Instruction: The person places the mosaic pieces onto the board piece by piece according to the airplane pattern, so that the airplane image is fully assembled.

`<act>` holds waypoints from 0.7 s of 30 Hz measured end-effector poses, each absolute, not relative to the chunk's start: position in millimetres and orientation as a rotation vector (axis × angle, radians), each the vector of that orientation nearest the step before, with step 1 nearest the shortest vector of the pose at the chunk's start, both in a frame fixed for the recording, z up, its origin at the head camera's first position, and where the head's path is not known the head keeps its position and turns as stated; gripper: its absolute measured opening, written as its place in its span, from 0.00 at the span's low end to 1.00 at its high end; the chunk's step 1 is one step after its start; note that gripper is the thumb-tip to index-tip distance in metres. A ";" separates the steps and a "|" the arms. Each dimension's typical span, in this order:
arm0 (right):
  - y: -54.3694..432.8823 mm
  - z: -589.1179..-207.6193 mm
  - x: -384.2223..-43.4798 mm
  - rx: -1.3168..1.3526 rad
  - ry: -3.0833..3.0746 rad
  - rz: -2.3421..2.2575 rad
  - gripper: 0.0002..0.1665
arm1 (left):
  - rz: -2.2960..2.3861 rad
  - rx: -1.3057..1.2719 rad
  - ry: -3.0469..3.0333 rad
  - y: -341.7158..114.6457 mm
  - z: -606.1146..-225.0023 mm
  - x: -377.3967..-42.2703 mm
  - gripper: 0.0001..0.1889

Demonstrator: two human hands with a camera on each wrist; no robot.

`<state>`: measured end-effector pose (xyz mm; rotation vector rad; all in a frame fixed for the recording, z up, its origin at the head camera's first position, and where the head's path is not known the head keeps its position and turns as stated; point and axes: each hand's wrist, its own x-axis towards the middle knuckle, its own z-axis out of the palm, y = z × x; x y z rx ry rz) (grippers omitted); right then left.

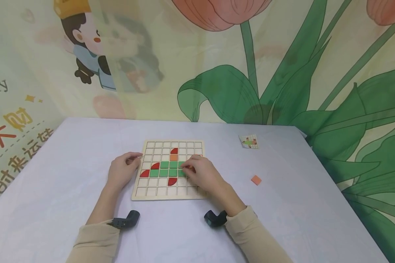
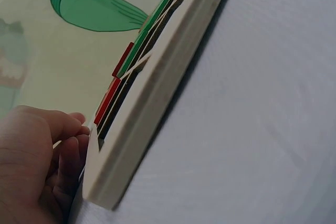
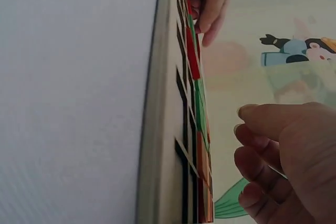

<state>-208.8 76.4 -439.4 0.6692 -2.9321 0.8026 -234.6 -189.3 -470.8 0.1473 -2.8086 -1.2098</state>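
A wooden grid board (image 1: 168, 196) lies on the table, carrying green square tiles (image 1: 164, 172), red quarter-round tiles (image 1: 172, 181) and an orange square tile (image 1: 173, 157). At the board's left edge is my left hand (image 1: 121, 170), its fingertips touching or very close to the rim. My right hand (image 1: 205, 173) hovers over the right part of the board, fingertips beside the green tiles. In the right wrist view the fingers (image 3: 257, 116) are loosely bent, and no tile shows between them. Tiles under this hand are partly hidden in the head view.
To the right of the board, a loose orange square tile (image 1: 256, 180) lies on the white-covered table (image 1: 283, 219). Farther back is a small pattern card (image 1: 249, 141). A printed curtain (image 1: 145, 106) hangs behind the table.
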 end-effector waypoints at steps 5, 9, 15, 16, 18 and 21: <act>77.0 -436.8 -207.8 0.728 -2.996 0.779 0.10 | -1.216 0.142 -2.799 -189.5 -472.1 -234.4 0.17; 67.9 -441.9 -201.9 0.883 -3.020 0.717 0.11 | -1.215 0.152 -2.800 -189.8 -473.0 -233.7 0.17; 54.1 -446.9 -193.9 0.904 -2.992 0.637 0.11 | -1.224 0.160 -2.803 -189.7 -472.0 -232.8 0.17; 52.5 -447.9 -193.3 0.879 -2.992 0.632 0.12 | -1.226 0.159 -2.802 -189.5 -471.6 -232.8 0.17; 49.7 -449.7 -192.8 0.829 -2.996 0.625 0.14 | -1.225 0.156 -2.803 -189.2 -471.0 -233.0 0.17; 46.7 -452.7 -192.8 0.769 -3.003 0.592 0.16 | -1.220 0.151 -2.805 -188.7 -470.8 -233.5 0.17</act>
